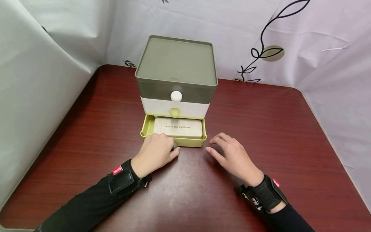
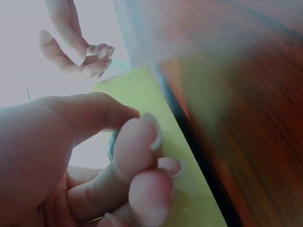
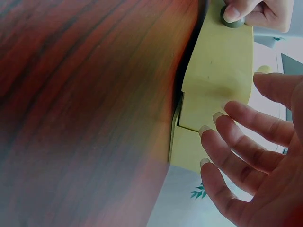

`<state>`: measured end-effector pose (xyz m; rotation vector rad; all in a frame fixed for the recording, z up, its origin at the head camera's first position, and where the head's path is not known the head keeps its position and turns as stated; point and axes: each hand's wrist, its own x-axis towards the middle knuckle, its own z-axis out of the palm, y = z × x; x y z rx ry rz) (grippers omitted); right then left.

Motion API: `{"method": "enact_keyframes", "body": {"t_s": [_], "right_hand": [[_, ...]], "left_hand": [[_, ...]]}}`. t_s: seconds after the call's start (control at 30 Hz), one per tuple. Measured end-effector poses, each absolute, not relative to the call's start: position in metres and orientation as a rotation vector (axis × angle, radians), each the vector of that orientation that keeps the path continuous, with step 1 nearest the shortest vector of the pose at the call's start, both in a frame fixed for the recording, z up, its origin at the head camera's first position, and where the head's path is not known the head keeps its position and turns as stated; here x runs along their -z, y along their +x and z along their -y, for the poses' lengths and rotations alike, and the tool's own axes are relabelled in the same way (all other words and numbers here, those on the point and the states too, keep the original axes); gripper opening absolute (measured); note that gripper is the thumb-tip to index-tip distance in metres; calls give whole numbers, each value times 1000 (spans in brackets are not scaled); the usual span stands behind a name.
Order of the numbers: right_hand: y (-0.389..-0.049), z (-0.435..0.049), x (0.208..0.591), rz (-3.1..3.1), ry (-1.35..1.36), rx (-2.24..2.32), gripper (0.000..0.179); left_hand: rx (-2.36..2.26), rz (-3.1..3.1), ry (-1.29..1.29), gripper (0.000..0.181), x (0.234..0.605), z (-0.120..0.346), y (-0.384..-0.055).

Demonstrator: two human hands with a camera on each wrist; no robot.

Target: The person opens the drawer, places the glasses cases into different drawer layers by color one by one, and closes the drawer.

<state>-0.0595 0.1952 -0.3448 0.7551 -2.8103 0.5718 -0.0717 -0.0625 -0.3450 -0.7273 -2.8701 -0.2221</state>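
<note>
A small three-tier drawer box (image 1: 176, 61) stands on the table, its yellow-green bottom drawer (image 1: 188, 142) pulled part way out. Inside that drawer lies a pale packet (image 1: 178, 127) printed "REFUELING FOR CHINA". My left hand (image 1: 156, 149) pinches the drawer's dark round knob (image 3: 232, 19) between thumb and fingers; in the head view the hand hides most of the knob. Just off the drawer's right front corner is my right hand (image 1: 232, 156), fingers loosely bent and holding nothing. The right wrist view shows its fingers (image 3: 236, 146) spread beside the drawer's side.
The upper drawers are closed, with a white knob (image 1: 176, 96) and a yellow-green knob (image 1: 175, 112) on their fronts. Under everything is a dark red wooden table (image 1: 275, 129). White printed cloth (image 1: 203, 19) hangs behind and along both sides.
</note>
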Motion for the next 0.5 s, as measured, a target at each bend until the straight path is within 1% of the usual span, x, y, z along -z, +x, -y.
{"method": "enact_keyframes", "body": {"t_s": [0.5], "right_hand": [[-59,-197,346,2800,757,-565,23]], "left_hand": [[223,2873,-725,48,345,63,-77]]}}
